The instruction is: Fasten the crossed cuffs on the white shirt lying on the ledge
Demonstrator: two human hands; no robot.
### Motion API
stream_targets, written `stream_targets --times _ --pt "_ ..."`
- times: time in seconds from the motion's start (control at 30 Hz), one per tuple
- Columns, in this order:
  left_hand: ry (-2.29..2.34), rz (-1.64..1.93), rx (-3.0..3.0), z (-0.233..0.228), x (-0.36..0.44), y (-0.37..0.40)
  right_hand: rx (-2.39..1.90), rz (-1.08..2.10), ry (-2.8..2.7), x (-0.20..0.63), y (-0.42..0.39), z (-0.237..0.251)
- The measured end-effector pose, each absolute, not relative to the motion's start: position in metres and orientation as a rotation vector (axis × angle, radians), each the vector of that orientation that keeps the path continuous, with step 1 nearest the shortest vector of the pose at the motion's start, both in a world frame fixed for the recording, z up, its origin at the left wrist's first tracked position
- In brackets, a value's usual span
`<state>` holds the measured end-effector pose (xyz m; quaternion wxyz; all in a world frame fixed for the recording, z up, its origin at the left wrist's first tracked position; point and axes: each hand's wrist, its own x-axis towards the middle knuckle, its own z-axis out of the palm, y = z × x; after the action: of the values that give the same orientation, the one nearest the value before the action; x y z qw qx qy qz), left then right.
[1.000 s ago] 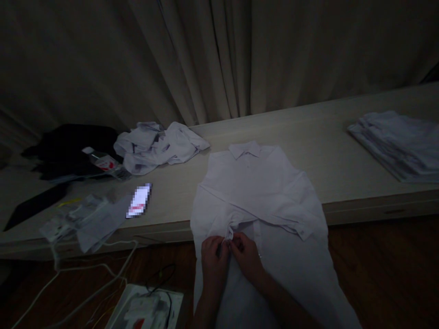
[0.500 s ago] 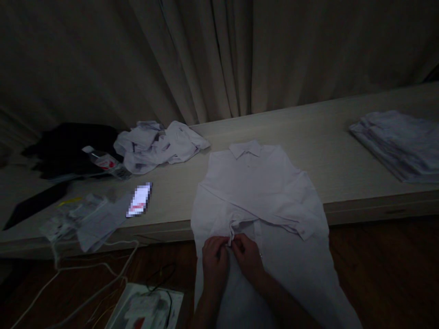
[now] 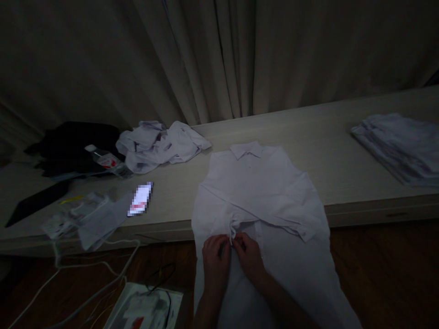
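A white collared shirt (image 3: 250,183) lies front up, its upper half on the pale bench and its lower half hanging toward me over the front edge. One sleeve is laid slantwise across the body, with a cuff near the right side. My left hand (image 3: 216,253) and my right hand (image 3: 247,256) meet at the middle of the shirt, fingers pinched on the edge of the other sleeve's cuff. Between them the cloth stands up in a small fold, and the cuff's opening faces right. Any button under the fingertips is too small and dark to make out.
On the pale bench (image 3: 302,132) are a crumpled white shirt pile (image 3: 164,144), black clothing (image 3: 75,146), a plastic bottle (image 3: 109,162), a lit phone (image 3: 140,199) and clear packaging (image 3: 82,214). Folded white clothes (image 3: 401,146) lie at right. White cables (image 3: 103,263) trail over the floor beside a box (image 3: 147,306).
Both hands stay pinched at the same spot on the cuff, with only slight finger movement. The whole view has shifted a little.
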<state>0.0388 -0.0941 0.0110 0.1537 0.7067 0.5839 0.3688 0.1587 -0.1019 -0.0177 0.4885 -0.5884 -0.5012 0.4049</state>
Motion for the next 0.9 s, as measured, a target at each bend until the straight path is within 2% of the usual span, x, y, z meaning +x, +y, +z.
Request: stream_targets --times 0.6,0.9 --pt "1.598 1.004 2.219 0.008 0.036 -0.096 -1.523 0.930 -1.216 0.159 -0.102 -0.012" --pt "1.668 1.033 2.039 0.010 0.040 -0.099 -1.442 1.024 -1.278 0.161 -0.103 -0.008"
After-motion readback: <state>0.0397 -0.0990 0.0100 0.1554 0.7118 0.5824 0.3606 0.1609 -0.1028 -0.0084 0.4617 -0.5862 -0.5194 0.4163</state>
